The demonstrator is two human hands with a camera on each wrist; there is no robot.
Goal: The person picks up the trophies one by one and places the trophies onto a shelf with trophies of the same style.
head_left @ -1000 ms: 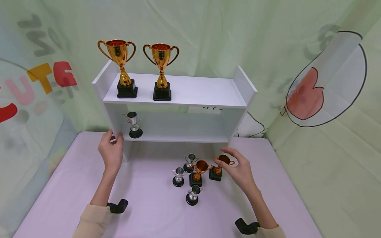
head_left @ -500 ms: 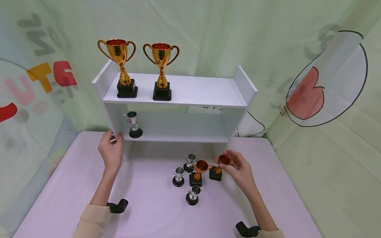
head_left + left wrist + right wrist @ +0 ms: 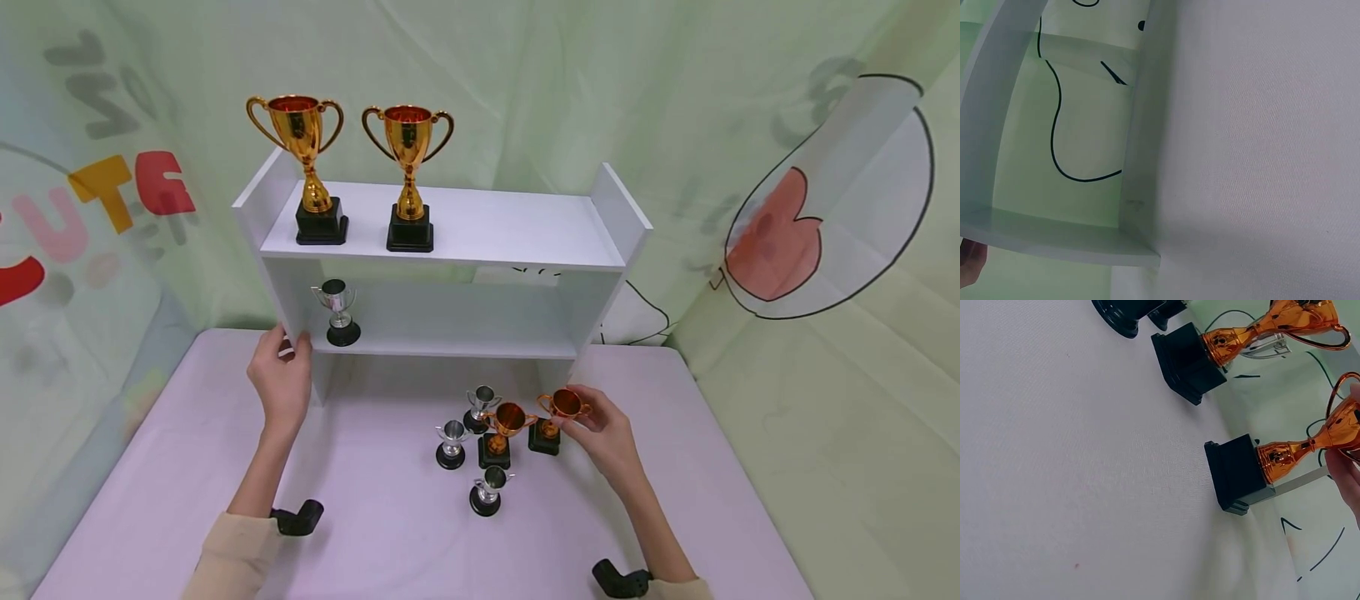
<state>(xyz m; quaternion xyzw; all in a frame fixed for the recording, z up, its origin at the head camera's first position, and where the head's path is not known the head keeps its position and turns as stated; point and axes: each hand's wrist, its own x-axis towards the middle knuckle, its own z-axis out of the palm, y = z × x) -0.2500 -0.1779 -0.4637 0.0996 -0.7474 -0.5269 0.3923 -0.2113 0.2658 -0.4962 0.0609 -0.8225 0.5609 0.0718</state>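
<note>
My left hand [image 3: 281, 379] holds the left side panel of the white shelf [image 3: 450, 354], thumb at its front edge; in the left wrist view a bit of the hand [image 3: 971, 262] shows beside the panel. My right hand [image 3: 606, 433] grips the cup of a small gold trophy [image 3: 550, 428] by its right side, fingers and thumb around the bowl. In the right wrist view that trophy's black base [image 3: 1238, 475] is close over the table. Another small gold trophy [image 3: 495, 443] stands just to its left, amid three small silver trophies [image 3: 451, 443].
Two large gold trophies [image 3: 409, 179] stand on the top shelf toward the left. On the middle shelf, a silver trophy [image 3: 340, 312] stands at the left end. A pale cloth covers the table [image 3: 390, 533], and a green curtain [image 3: 525, 92] hangs behind.
My right hand has come down slightly and closed its fingers around the right-hand small gold trophy's cup. The left hand keeps its place on the shelf.
</note>
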